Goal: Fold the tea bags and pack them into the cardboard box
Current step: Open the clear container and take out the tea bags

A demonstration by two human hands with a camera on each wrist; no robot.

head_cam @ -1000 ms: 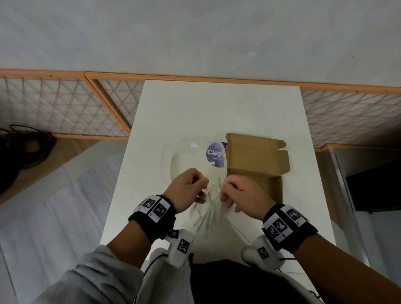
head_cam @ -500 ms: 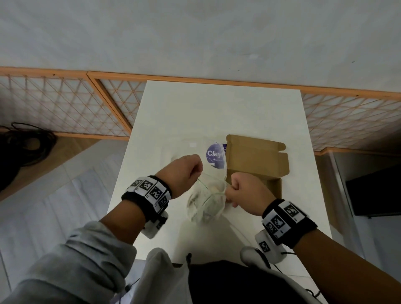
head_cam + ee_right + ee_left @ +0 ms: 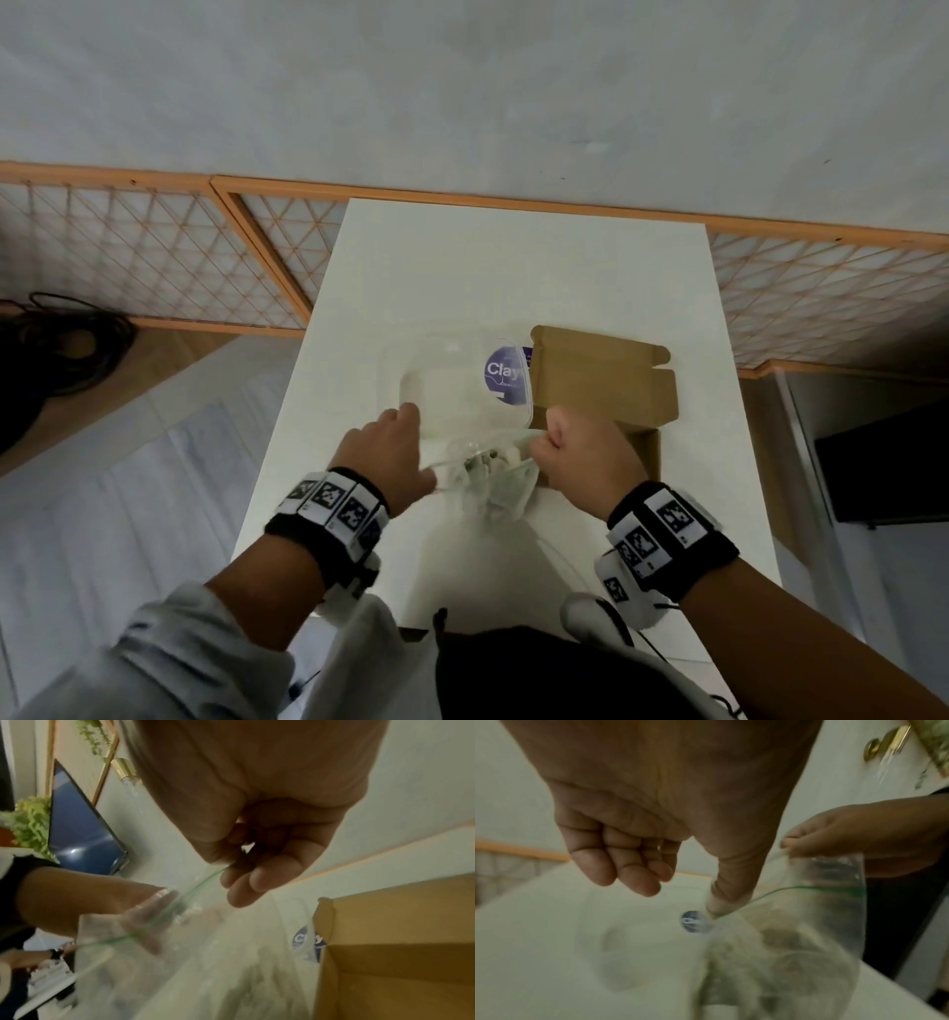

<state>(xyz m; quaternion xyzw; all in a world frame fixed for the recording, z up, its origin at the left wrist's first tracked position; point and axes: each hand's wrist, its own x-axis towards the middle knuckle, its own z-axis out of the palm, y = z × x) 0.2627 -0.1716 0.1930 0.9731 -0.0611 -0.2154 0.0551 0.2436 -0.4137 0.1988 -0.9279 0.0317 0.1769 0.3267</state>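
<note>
Both hands are working a clear zip bag [image 3: 490, 475] of tea bags [image 3: 485, 462] held above the white table [image 3: 513, 277]. The right hand [image 3: 583, 460] pinches the bag's green-lined rim between thumb and curled fingers [image 3: 246, 882]. The left hand [image 3: 390, 457] has its thumb [image 3: 731, 882] hooked into the mouth, the other fingers loosely curled (holding nothing themselves). The open cardboard box [image 3: 606, 380] sits at about 1 o'clock from the bag, with a clear plastic container [image 3: 452, 385] just left of it, touching at the "Clay" sticker [image 3: 506, 370].
</note>
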